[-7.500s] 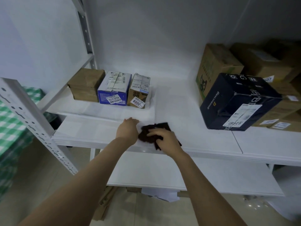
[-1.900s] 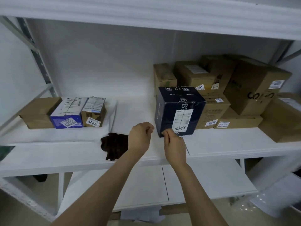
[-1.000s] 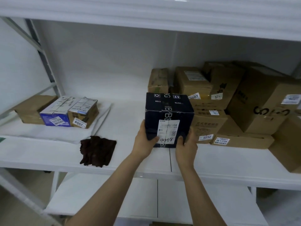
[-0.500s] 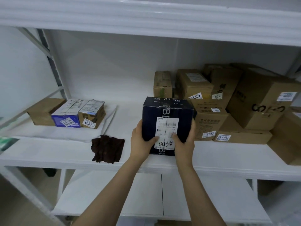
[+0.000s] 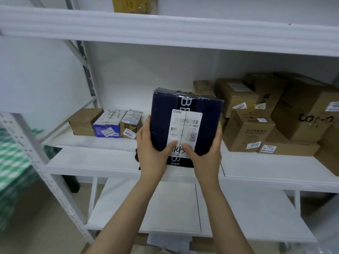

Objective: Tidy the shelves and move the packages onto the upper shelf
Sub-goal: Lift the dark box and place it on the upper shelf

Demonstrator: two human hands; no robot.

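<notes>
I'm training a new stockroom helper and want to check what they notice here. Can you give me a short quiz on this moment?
1. True or false: the left hand and the right hand both grip the dark blue box.
2. Fill in: one thing already stands on the upper shelf, namely a ____.
3. Where is the small box tagged 2009?
A) on the upper shelf
B) on the middle shelf, left of the dark blue box
C) on the floor

Key: 1 true; 2 brown box; 3 B.
</notes>
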